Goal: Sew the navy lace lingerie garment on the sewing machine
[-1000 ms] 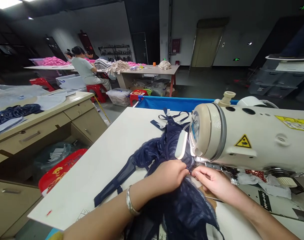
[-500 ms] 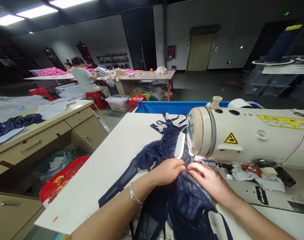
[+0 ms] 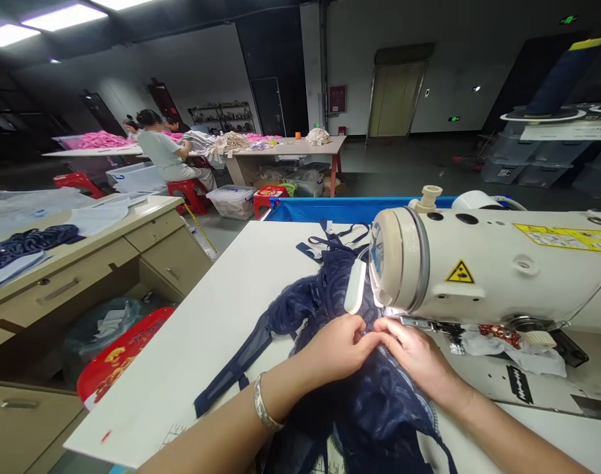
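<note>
dim workshop space stretches far behind, with a long far table [image 3: 290,146] heaped with pale and pink fabric and a seated person [image 3: 166,155] on a red stool at its left end. nearer, on the left, stands a beige desk [image 3: 107,247] with drawers, dark lace pieces lying on its top, and a red tray [image 3: 117,352] sits low beside it. in the middle lies a white sewing table [image 3: 206,329], with a blue bin [image 3: 349,209] along its far edge. on the right of that table sits a cream sewing machine [image 3: 492,270] carrying a yellow warning label [image 3: 459,272] and a small white lamp [image 3: 355,286] on its left end. a navy lace garment [image 3: 324,296] is spread from the far side of the machine's head toward the near edge, one mesh band trailing out to the left and thin straps lying at the far end. the left hand [image 3: 337,345], a silver bracelet [image 3: 263,405] on its wrist, rests on the lace with fingers curled and thumb pressed against them, clamped on a fold of the garment. the right hand [image 3: 413,352] lies just beside it, fingertips touching the left's and pinched together on the same fold, directly below the machine's left end. the needle itself is hidden behind the hands and lamp.
</note>
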Demonstrator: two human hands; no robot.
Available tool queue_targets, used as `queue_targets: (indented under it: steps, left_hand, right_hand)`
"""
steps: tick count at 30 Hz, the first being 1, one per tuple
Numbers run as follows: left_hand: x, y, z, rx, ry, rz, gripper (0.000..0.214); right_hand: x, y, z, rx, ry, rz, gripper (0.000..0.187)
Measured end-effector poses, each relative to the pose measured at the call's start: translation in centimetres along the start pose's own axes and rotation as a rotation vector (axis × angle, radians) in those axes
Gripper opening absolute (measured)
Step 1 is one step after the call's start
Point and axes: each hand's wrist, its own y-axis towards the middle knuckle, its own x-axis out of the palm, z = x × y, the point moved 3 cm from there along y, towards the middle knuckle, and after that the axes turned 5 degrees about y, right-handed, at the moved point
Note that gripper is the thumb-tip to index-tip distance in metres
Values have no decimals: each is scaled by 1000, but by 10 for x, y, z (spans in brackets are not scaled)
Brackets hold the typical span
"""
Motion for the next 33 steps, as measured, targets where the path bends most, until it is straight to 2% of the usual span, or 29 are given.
queue_targets:
  steps: [2, 5, 7, 9, 12, 15, 19, 21, 25, 30, 33]
  left_hand:
    - [2, -1, 2, -32, 32, 52, 35]
    - [3, 1, 4, -36, 80, 111, 33]
    - [4, 3, 2, -30, 85, 111, 30]
    - [3, 4, -2, -14, 63, 82, 24]
    - [-1, 6, -8, 39, 6, 3, 16]
    - [-12, 5, -9, 115, -47, -119, 21]
    - [-32, -1, -6, 186, -70, -332, 21]
    - [-38, -3, -6, 196, -53, -400, 17]
    - [-36, -4, -6, 155, 30, -333, 19]
    - [-14, -4, -4, 62, 78, -129, 33]
    - [-12, -4, -5, 38, 76, -57, 31]
  right_hand:
    - [-1, 0, 2, 12, 56, 4, 24]
    - [-1, 3, 1, 62, 183, -84, 25]
    - [1, 5, 1, 110, 251, -136, 25]
    - [2, 6, 1, 148, 261, -121, 25]
    - [1, 6, 1, 156, 218, -47, 25]
    - [-1, 4, -6, 73, 183, -19, 21]
    - [-2, -1, -19, -35, 224, -107, 18]
    - [-2, -2, -23, -57, 251, -135, 16]
    - [1, 0, -21, -54, 218, -82, 15]
    - [5, 2, -14, -48, 199, -43, 21]
    - [6, 2, -13, -30, 189, -43, 21]
